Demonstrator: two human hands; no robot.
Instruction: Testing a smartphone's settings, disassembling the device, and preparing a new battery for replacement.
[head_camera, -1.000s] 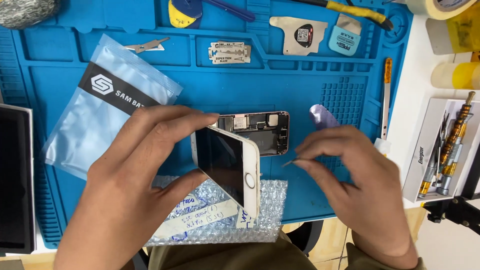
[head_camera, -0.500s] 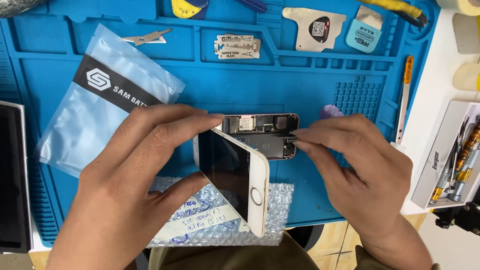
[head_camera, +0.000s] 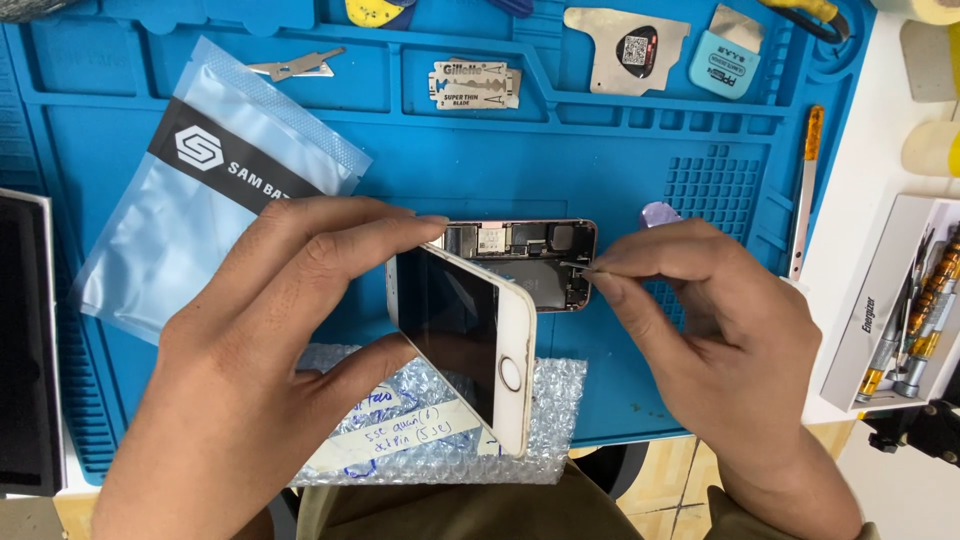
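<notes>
Blue repair mat (head_camera: 560, 160) is carrying an opened phone near its front edge.
Left hand (head_camera: 270, 340) is pinching the lifted white screen panel (head_camera: 465, 340), tilting it above the phone body (head_camera: 530, 262); right hand (head_camera: 700, 320) is closing its fingertips on a small part at the body's right side. Pale blue pouch (head_camera: 200, 210) with a black band is lying toward the mat's left edge; labelled bubble wrap (head_camera: 440, 440) is overhanging the front edge.

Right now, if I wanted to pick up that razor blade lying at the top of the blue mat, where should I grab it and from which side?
Judging by how it lies, take the razor blade by its two short ends, coming straight down from above. It lies flat in a shallow recess of the blue mat with its long sharpened edges facing toward and away from you, so pinching left and right looks safest. Both hands are busy at the opened phone.
</notes>
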